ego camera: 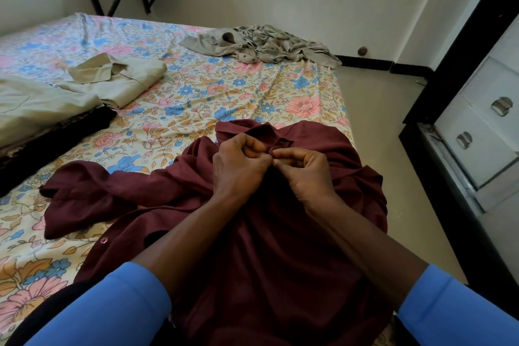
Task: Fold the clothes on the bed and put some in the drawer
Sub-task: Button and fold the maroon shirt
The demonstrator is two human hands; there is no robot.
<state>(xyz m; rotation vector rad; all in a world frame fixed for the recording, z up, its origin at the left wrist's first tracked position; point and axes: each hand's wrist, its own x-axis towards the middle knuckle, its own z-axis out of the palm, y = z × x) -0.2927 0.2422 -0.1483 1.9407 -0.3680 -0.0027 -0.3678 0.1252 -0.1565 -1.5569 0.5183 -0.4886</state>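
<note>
Looked like a home bedroom. Held a bed with a pink, blue and orange floral sheet (196, 93), carried a folded beige shirt (120, 76) and a crumpled grey garment (266, 43), and faced a white drawer unit (477, 135) with curved metal handles (501, 105).

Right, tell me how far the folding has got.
Done: one beige shirt lies folded on the bed. In hand: the maroon shirt lies spread out, left hand and right hand pinching its front below the collar, seemingly buttoning it. Left: folding it, the crumpled grey garment at the far edge, then loading the drawers.
</note>
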